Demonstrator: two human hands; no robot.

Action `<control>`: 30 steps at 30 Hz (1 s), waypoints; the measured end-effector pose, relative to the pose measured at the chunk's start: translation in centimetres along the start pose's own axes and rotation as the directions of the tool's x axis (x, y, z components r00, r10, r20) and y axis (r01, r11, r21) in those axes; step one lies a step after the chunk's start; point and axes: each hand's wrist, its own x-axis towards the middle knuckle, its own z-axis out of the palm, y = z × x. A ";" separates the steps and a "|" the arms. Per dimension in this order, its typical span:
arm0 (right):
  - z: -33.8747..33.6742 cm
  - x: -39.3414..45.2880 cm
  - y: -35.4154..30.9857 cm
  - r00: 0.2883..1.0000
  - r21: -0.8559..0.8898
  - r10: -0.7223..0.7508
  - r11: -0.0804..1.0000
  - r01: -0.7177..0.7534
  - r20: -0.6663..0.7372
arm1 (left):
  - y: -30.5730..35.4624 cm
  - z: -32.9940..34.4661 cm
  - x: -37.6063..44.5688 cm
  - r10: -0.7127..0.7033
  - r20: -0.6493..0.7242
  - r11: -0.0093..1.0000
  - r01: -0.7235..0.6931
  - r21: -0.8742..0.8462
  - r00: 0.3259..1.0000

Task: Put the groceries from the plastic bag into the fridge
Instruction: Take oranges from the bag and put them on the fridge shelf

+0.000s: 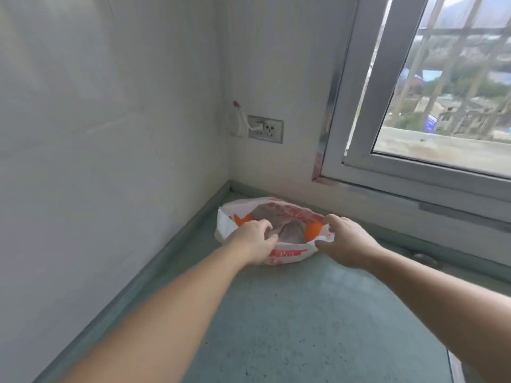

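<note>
Left wall: plain white panel meeting the table [290, 313] along a raised grey-green edge strip.
Socket [265, 129]: on the back wall near the corner, a white cable [243, 124] plugged into its left side.
Left hand [255, 239]: grip curled closed on the near-left rim of the plastic bag [279, 254], fingers hooked over the edge into the opening.
Plastic bag: white with red print, lying on the table close to the corner, mouth pulled wide between both hands.
Groceries: one orange piece [243, 219] at the left inside edge, another [313, 230] at the right; a pale bundle [287, 230] lies between them, its contents not identifiable.
Right hand [348, 241]: grip pinched on the right rim of the bag, thumb below, fingers above.
Window [442, 87]: right of the corner, barred outside, overlooking buildings and trees.
Table: smooth grey-green, speckled, bare apart from the bag.
Fridge: not in view.
Progress: judged to be at the start; the bag is being opened, and all visible items remain inside it.
Remaining: lifting out each item and carrying it to the fridge.
</note>
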 end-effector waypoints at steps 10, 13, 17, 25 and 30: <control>8.1 12.4 -2.6 0.995 -0.167 -0.085 0.982 0.093 0.053 | -4.0 3.9 11.5 0.052 0.090 0.990 -0.063 0.125 0.995; 9.3 13.9 -1.8 0.987 -0.288 -0.074 0.951 0.113 0.144 | -5.6 4.2 13.7 0.042 0.120 0.968 -0.070 0.241 0.992; 9.9 15.4 -0.4 0.979 -0.462 -0.053 0.876 0.141 0.197 | -7.7 4.0 16.0 0.019 0.123 0.892 -0.072 0.445 0.992; 11.1 17.1 1.8 0.952 -0.609 0.147 0.792 0.048 0.267 | -8.9 3.9 19.3 -0.052 0.140 0.808 -0.041 0.588 0.989; 11.3 17.6 2.1 0.970 -0.605 0.127 0.796 0.026 0.209 | -9.7 3.7 21.3 -0.113 0.080 0.812 0.046 0.582 0.990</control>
